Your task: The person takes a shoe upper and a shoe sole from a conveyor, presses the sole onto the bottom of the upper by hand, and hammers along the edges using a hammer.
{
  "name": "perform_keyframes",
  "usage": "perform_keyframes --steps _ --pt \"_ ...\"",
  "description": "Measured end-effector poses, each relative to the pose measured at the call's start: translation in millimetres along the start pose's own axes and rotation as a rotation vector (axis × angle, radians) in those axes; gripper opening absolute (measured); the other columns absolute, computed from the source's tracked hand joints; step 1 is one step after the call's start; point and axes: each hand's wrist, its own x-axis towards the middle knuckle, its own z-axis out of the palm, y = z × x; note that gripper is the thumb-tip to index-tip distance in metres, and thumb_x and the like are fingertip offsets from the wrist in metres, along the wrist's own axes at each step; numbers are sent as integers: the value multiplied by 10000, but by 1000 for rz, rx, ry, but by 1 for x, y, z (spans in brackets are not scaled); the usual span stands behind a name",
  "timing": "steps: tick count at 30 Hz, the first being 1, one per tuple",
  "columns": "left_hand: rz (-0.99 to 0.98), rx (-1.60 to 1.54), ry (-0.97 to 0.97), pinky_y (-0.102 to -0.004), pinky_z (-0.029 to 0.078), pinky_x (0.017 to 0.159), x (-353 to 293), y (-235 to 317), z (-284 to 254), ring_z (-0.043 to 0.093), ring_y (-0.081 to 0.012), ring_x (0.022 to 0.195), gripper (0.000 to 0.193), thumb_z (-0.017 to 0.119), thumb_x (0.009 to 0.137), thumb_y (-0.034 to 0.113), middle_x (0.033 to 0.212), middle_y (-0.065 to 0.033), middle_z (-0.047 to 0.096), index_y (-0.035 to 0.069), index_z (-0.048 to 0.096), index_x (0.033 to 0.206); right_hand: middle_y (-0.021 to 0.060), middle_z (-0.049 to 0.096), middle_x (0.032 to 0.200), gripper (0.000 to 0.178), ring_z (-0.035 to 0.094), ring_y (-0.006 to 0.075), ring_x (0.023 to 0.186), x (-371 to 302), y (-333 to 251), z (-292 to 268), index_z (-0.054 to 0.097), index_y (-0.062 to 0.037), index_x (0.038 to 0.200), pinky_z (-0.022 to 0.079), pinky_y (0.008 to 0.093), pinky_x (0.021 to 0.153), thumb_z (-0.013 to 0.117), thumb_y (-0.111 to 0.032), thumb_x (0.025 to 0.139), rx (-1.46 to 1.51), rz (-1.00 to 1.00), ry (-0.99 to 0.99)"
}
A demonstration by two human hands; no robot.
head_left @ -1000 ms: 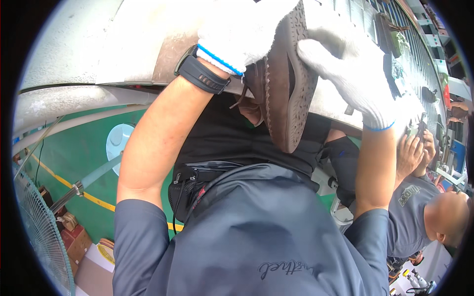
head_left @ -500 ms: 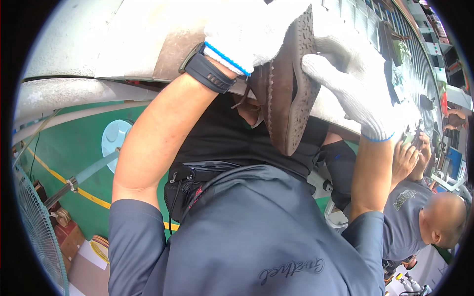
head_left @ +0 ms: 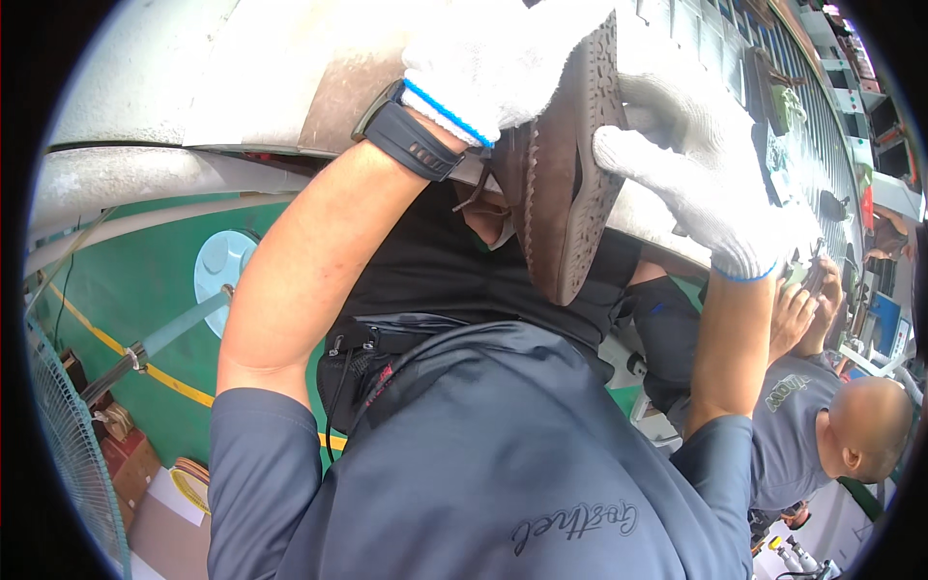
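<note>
grey short-sleeved shirt (head_left: 464, 425), black watch (head_left: 404, 137), blue-edged white gloves (head_left: 701, 184)

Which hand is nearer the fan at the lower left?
Left. The left hand, at the brown shoe, is above and right of the fan in view; the right hand, by the sole, is farther right.

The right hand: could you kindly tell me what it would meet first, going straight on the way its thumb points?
Most likely the sole of the brown shoe, just left of the right hand; whether they already touch is unclear.
</note>
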Motion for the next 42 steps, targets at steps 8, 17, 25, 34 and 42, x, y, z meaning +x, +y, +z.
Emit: perform_keyframes --steps 8,17,25,34,42 --pt "-75 -36 -23 -391 557 685 -1 3 0 736 -251 711 366 704 1055 302 796 -170 767 -45 785 972 104 734 1186 566 719 173 1043 -1 3 4 737 -26 1365 585 331 919 883 -321 905 -208 -147 83" --pt "-5 -29 11 -386 561 700 1 -3 1 739 -252 729 351 706 1047 282 794 -169 763 -53 782 975 105 795 1024 588 746 140 900 -3 4 11 753 -5 1307 619 305 831 914 -356 864 -145 -128 121" --pt "111 -112 44 -376 553 710 -4 -5 -1 721 -223 740 344 705 1044 269 799 -149 761 -61 780 980 142 780 1141 802 749 162 949 -3 22 17 648 31 1433 640 308 861 1002 -268 778 24 -208 59" --pt "69 -147 57 -363 541 691 -4 -5 4 699 -197 709 344 708 1050 273 780 -133 750 -54 781 971 120 766 1082 826 745 170 924 -8 22 23 669 37 1388 639 321 820 1027 -309 728 -100 -167 192" --pt "76 -46 52 -384 539 695 -5 -6 -1 707 -238 717 333 720 1040 264 787 -152 751 -56 777 966 136 691 1332 913 678 207 1213 -18 8 31 528 6 1540 593 365 1004 987 -197 777 98 -83 63"
